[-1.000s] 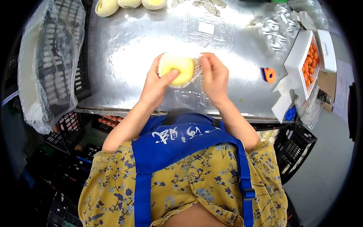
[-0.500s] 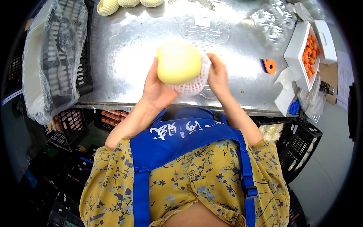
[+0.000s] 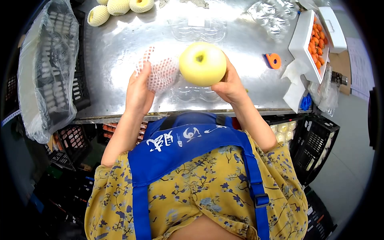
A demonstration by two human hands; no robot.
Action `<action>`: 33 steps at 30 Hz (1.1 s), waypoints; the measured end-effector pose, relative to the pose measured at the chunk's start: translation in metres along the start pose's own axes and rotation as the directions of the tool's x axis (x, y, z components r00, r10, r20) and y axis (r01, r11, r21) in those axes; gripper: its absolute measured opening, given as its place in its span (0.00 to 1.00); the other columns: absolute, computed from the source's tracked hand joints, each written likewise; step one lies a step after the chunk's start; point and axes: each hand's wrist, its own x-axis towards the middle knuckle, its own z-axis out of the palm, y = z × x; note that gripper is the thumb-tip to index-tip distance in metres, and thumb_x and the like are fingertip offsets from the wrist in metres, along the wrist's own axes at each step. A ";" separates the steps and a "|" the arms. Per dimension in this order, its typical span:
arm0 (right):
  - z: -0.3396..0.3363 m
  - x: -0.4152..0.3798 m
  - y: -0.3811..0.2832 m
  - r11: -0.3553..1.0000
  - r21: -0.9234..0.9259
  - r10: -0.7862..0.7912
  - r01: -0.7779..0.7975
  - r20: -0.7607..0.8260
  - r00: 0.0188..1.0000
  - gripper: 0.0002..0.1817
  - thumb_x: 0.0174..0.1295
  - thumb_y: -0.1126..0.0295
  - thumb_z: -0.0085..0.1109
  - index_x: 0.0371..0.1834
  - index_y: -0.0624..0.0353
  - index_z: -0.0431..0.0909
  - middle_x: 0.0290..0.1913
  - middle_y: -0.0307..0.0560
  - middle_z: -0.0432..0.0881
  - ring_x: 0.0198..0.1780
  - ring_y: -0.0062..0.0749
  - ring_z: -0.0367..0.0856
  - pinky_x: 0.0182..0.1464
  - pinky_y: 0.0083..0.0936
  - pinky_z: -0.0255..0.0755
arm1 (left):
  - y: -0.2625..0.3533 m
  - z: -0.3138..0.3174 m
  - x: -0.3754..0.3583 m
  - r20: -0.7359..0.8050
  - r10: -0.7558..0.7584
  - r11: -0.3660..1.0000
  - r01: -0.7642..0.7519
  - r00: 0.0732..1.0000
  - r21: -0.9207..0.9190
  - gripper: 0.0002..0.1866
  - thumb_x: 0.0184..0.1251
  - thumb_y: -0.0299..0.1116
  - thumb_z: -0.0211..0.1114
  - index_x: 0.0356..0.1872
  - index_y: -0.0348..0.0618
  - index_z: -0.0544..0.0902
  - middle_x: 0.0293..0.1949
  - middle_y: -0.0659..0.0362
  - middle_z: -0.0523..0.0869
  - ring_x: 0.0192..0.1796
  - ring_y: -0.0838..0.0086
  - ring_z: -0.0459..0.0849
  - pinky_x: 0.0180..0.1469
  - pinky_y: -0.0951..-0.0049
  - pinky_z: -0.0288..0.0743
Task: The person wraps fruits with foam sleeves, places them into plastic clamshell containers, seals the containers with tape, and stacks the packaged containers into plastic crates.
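Observation:
A large pale yellow-green fruit (image 3: 203,64), its stem hollow facing up, is held in my right hand (image 3: 232,84), with the fingers behind it and the thumb at its lower edge. My left hand (image 3: 139,89) holds a white foam net sleeve (image 3: 162,75) between thumb and fingers. The net hangs empty beside the fruit's left side, and its inside looks reddish through the mesh. Both hands are above the metal table (image 3: 116,80).
Netted fruits (image 3: 119,6) sit at the back left. A plastic-covered crate (image 3: 54,72) stands left. Clear trays (image 3: 198,30), an orange tape dispenser (image 3: 273,61) and a white foam box (image 3: 300,44) of small orange fruits lie farther back and right.
The foam net has come off the fruit and moved left with my left hand. The fruit has passed from my left hand to my right. The camera view has shifted slightly.

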 end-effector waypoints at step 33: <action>0.036 0.000 0.016 0.930 -0.305 -0.224 0.203 -0.033 0.974 0.36 0.40 0.71 0.76 0.54 0.58 0.66 0.59 0.45 0.70 0.62 0.39 0.69 0.65 0.36 0.63 | 0.003 0.012 -0.016 0.238 0.024 0.998 -0.036 0.971 0.046 0.27 0.69 0.44 0.51 0.63 0.36 0.66 0.60 0.50 0.73 0.63 0.65 0.71 0.65 0.60 0.64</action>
